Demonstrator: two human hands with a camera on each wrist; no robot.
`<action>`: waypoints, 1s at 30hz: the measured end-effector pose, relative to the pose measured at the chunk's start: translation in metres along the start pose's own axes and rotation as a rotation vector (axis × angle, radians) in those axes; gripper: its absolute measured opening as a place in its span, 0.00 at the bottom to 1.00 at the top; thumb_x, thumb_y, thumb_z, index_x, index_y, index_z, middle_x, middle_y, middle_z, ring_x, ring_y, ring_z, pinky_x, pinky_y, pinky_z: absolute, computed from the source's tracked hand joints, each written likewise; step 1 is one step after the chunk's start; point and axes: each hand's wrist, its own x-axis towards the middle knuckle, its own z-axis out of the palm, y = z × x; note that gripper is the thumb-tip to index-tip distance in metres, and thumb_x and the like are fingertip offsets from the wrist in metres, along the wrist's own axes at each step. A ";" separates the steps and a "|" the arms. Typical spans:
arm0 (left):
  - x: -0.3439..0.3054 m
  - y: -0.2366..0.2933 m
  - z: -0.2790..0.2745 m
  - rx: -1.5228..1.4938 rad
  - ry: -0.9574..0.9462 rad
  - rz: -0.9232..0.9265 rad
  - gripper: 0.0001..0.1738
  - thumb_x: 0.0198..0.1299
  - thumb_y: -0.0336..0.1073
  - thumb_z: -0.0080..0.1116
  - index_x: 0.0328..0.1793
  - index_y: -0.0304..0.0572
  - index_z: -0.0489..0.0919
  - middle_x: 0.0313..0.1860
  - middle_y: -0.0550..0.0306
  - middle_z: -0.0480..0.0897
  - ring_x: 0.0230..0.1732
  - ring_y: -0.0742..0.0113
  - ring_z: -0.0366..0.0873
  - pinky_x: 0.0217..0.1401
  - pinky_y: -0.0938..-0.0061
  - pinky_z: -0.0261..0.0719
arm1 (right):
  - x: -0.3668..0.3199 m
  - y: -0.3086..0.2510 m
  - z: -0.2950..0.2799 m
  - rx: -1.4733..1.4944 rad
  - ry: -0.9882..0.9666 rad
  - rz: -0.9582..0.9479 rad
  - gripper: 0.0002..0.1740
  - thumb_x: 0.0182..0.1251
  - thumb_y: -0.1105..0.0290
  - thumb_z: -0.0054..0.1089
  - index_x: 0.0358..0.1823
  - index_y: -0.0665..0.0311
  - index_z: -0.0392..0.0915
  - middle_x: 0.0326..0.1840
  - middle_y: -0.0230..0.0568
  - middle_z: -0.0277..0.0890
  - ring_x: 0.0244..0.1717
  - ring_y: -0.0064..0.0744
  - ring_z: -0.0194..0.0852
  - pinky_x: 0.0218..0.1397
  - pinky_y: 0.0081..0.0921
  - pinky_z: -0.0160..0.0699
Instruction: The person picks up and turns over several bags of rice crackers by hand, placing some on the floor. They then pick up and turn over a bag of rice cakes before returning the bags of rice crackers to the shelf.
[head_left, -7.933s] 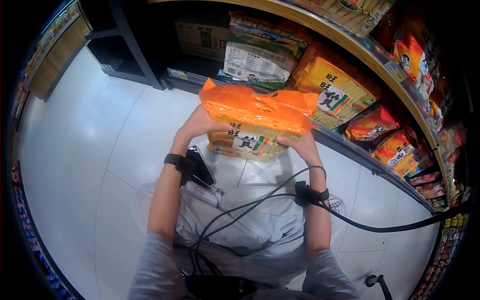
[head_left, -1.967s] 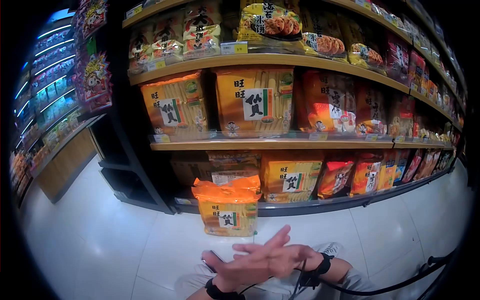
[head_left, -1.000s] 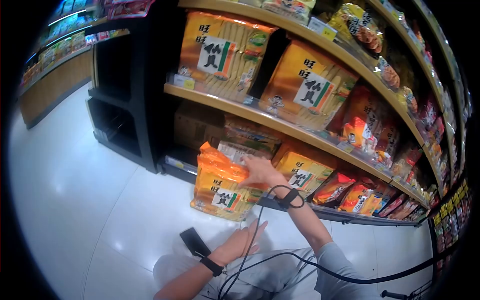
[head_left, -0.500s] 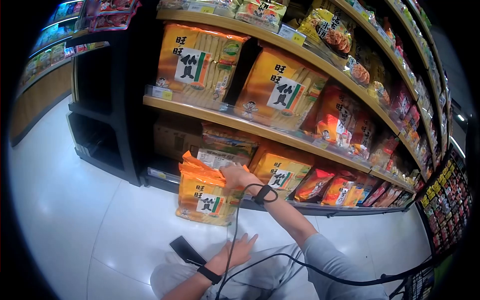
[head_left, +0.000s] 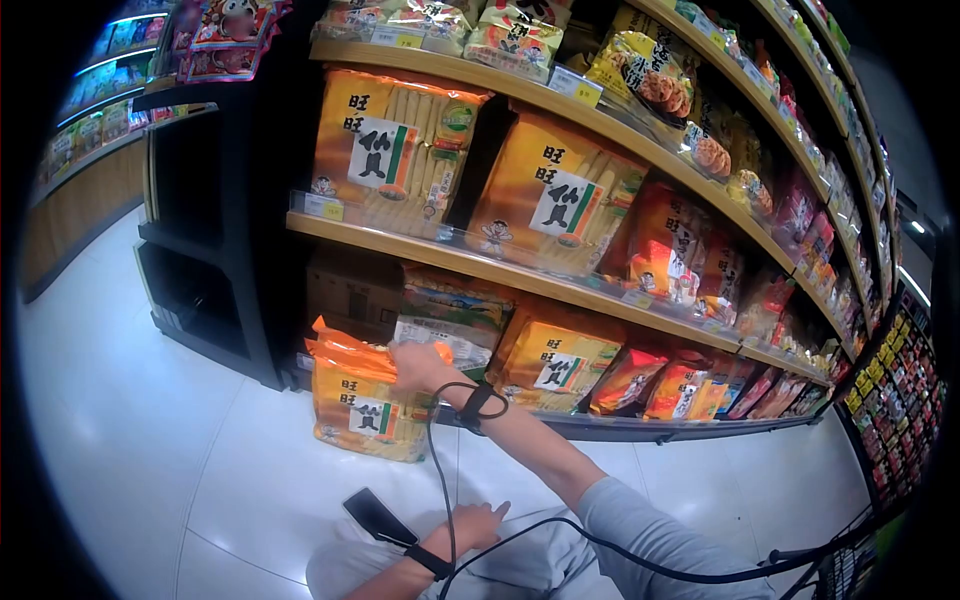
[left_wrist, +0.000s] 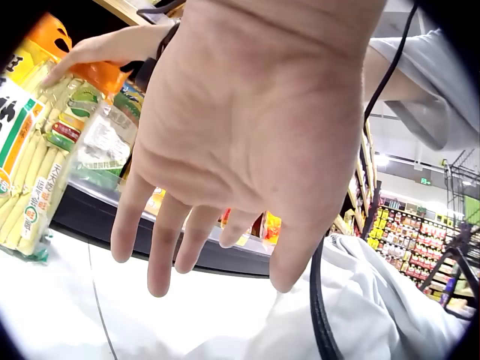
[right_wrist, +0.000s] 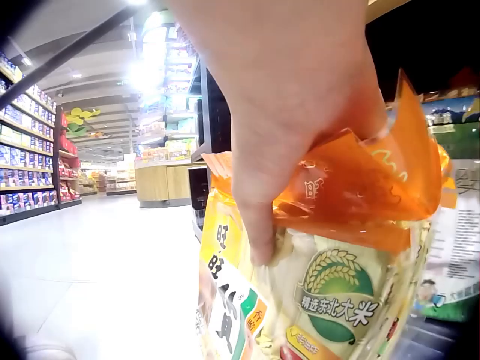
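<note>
A large orange and yellow bag of rice crackers (head_left: 365, 420) stands upright in front of the bottom shelf in the head view. My right hand (head_left: 415, 365) grips its folded orange top from the right. Up close in the right wrist view, the thumb presses down the bag's front (right_wrist: 330, 285) while the other fingers go behind the top, mostly hidden. Low over my lap, my left hand (head_left: 478, 527) holds nothing. Its fingers extend loosely apart in the left wrist view, palm (left_wrist: 247, 142) facing that camera, with the bag (left_wrist: 34, 161) beyond it.
A dark phone (head_left: 378, 515) lies by my knee, left of my left hand. Behind the bag, the bottom shelf holds a white and green package (head_left: 455, 315) and a similar cracker bag (head_left: 560, 360). A black cable (head_left: 640, 560) crosses in front of my body. White tiles (head_left: 250, 480) cover the floor.
Both hands held the bag earlier, then came together away from it. The right hand then reached onto its top, closed on it, and the bag has shifted left along the shelf front.
</note>
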 end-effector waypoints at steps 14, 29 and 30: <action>0.000 -0.004 -0.001 -0.004 -0.074 -0.088 0.42 0.60 0.52 0.61 0.77 0.48 0.60 0.51 0.44 0.82 0.50 0.46 0.82 0.50 0.55 0.81 | 0.022 0.003 -0.023 0.082 0.539 -0.164 0.30 0.66 0.43 0.53 0.54 0.63 0.75 0.55 0.49 0.71 0.61 0.46 0.66 0.68 0.47 0.57; 0.003 -0.004 0.008 0.002 -0.068 -0.116 0.41 0.58 0.52 0.63 0.74 0.45 0.63 0.47 0.45 0.83 0.48 0.48 0.83 0.50 0.56 0.81 | 0.049 0.132 -0.024 -0.087 0.219 0.515 0.34 0.61 0.41 0.55 0.54 0.64 0.81 0.57 0.59 0.77 0.63 0.51 0.73 0.66 0.39 0.70; 0.004 -0.005 0.013 -0.006 -0.052 -0.106 0.40 0.58 0.52 0.63 0.73 0.45 0.64 0.46 0.45 0.83 0.48 0.48 0.83 0.49 0.56 0.81 | 0.050 0.137 -0.027 0.008 0.149 0.519 0.34 0.61 0.40 0.55 0.55 0.62 0.81 0.59 0.56 0.77 0.65 0.50 0.71 0.68 0.38 0.68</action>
